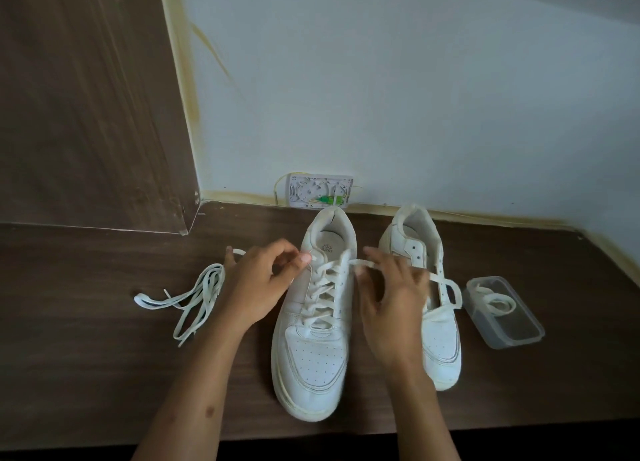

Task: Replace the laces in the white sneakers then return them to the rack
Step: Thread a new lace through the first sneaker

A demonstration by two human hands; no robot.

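Observation:
Two white sneakers stand on the dark wooden surface, toes toward me. The left sneaker (313, 349) is laced almost to the top with a white lace. My left hand (258, 284) pinches one lace end at its upper left eyelets. My right hand (393, 298) holds the other lace end (440, 280), which trails rightward over the right sneaker (440, 336). The right sneaker has bare eyelets along its upper part. A loose bundle of white laces (194, 298) lies to the left of my left hand.
A clear plastic container (504, 313) holding a coiled white lace sits right of the sneakers. A white wall box (320, 190) with cables sits at the base of the wall. A dark wooden panel (86, 97) rises at the left.

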